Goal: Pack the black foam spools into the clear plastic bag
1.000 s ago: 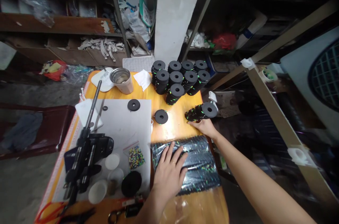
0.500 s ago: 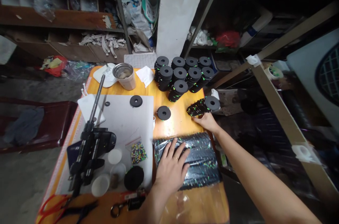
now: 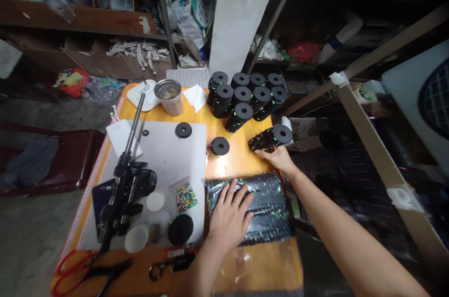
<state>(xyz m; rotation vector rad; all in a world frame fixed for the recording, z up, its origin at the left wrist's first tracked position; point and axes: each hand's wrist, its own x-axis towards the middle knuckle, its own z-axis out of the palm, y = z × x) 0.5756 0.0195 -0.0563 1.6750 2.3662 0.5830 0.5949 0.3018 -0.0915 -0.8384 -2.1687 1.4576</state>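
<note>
I press my left hand [image 3: 229,216] flat and open on the plastic bag of black discs [image 3: 261,210], my right hand [image 3: 280,159] touches, fingers loose, the lying disc roll [image 3: 270,139], near upright disc stacks [image 3: 245,98] and one loose disc [image 3: 220,146].

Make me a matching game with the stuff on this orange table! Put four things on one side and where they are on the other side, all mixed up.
Things:
1. metal cup
2. red-handled scissors
3. bag of coloured beads
4. stack of black discs lying on its side

Places:
A. near-left corner of the table
B. at the right hand's fingertips, by the table's right edge
C. far side of the table, beside a white napkin
D. on the white sheet, left of the left hand

Pairs: 1-C, 2-A, 3-D, 4-B
</note>
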